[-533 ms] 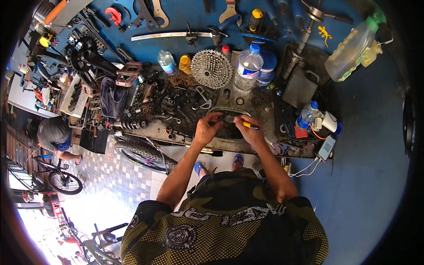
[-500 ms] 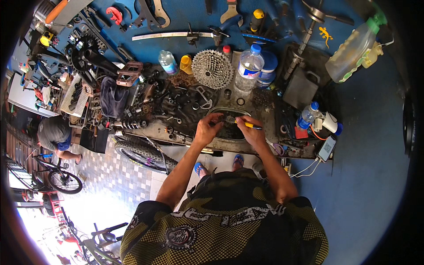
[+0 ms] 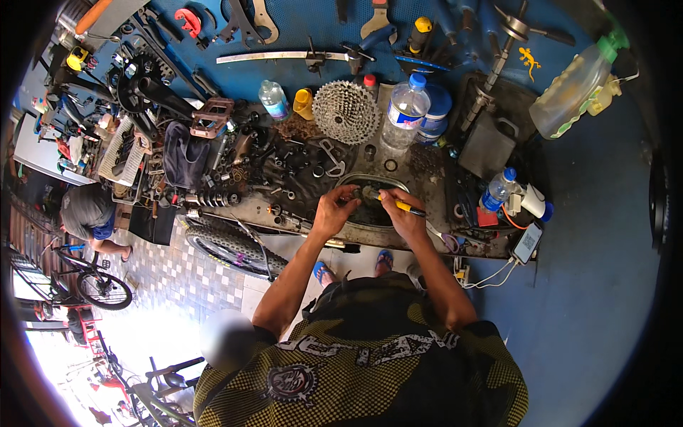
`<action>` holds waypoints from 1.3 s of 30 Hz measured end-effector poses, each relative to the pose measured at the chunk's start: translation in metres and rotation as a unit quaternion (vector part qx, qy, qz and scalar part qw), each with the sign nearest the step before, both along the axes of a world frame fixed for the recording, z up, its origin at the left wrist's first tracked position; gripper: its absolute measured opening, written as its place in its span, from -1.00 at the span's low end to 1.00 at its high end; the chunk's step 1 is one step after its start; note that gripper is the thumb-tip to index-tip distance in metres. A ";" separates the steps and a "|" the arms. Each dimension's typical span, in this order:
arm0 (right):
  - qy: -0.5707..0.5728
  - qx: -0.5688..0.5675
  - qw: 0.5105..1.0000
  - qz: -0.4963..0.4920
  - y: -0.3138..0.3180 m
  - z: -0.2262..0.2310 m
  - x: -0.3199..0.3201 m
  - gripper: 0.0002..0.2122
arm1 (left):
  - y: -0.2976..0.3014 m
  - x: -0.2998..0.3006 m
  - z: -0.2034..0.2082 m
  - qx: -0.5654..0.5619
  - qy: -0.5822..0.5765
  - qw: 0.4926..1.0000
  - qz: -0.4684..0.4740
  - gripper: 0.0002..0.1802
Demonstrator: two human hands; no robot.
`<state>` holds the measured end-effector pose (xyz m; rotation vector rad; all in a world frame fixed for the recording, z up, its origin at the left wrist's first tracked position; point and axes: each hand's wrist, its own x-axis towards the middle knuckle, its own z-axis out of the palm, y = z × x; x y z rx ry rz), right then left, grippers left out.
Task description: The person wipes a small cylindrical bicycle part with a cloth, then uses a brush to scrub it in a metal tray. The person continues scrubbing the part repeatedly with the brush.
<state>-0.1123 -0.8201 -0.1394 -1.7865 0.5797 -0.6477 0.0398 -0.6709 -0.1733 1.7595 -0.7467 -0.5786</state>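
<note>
Over a shallow metal pan (image 3: 347,231) with dark contents, both my hands are close together. My right hand (image 3: 403,217) is closed round a small brush (image 3: 407,207) with a yellow and black handle; its pale head points left toward my other hand. My left hand (image 3: 334,212) pinches a small dark part at its fingertips, too small and shadowed to name. Behind the pan stand a bike cassette (image 3: 346,112), a large clear bottle (image 3: 405,114) with a blue cap and a small dark ring (image 3: 390,165) lying on the bench.
Loose bike parts, a shock absorber (image 3: 213,199) and a pedal (image 3: 211,117) crowd the bench's left. At right are a small water bottle (image 3: 498,190) and a phone (image 3: 526,243) on cables. A bike tyre (image 3: 235,250) leans below the front edge. Another person (image 3: 89,213) bends at far left.
The brush has tilted slightly, with its handle end lower and further right. My left hand stays near the same place, still pinching. The whole view has shifted a little.
</note>
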 end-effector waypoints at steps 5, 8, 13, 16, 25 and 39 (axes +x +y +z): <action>0.019 -0.011 1.000 0.004 -0.001 -0.008 -0.001 -0.74 | -0.002 -0.002 0.002 -0.013 -0.001 1.000 0.001 -0.56; -0.005 -0.019 1.000 0.006 0.001 -0.004 0.007 -0.74 | -0.001 0.005 0.005 -0.003 -0.010 1.000 0.001 -0.57; -0.023 -0.027 0.999 0.006 0.006 -0.011 0.011 -0.75 | -0.006 0.002 0.001 -0.009 -0.019 1.000 0.012 -0.58; 0.044 -0.029 0.999 0.014 -0.006 -0.011 -0.002 -0.74 | -0.001 -0.003 0.012 0.001 0.010 1.000 -0.001 -0.58; 0.099 -0.068 0.989 0.081 -0.023 -0.035 -0.027 -0.73 | 0.000 0.006 -0.008 -0.071 0.033 0.997 -0.014 -0.52; -0.006 -0.101 0.991 0.086 -0.003 0.021 0.003 -0.79 | 0.000 0.004 0.000 0.010 -0.135 0.991 -0.012 -0.53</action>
